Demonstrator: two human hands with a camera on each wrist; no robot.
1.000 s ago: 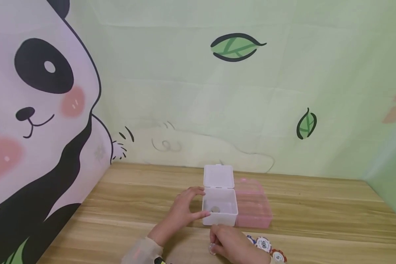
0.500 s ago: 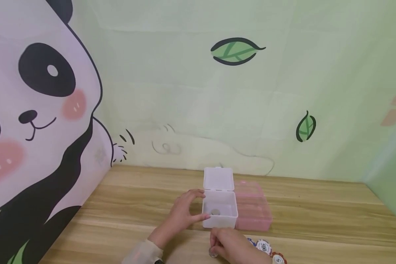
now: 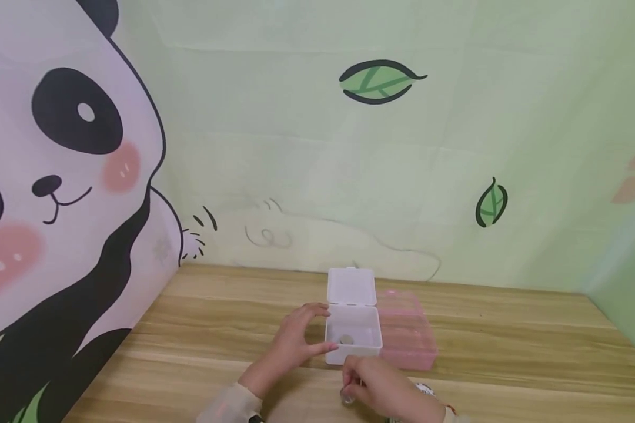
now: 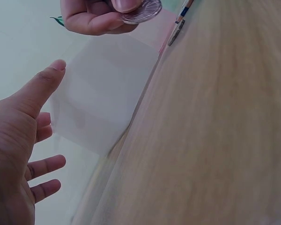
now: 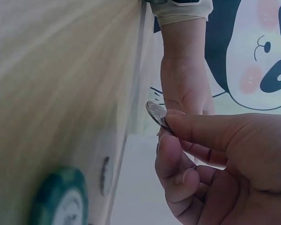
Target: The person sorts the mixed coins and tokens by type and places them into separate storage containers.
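While a coin (image 5: 154, 113) is held up before the near wall of the white box (image 3: 334, 357), pinched in the right hand's (image 3: 376, 382) thumb and fingers, the step in hand looks like carrying it; the next move seems to call for a firm pinch and clearance over the near rim. The left hand (image 3: 296, 335), fingers apart, rests at the box's left edge. Only the head view shows the disc (image 3: 346, 339) inside (probably another coin); the right wrist view better shows a green-edged chip (image 5: 61, 197) on the worktop (image 3: 508, 329).

From the head, the worktop (image 3: 508, 352) is overlooked to its far edge; the held coin (image 5: 155, 112) is shared by low wrist close-ups.
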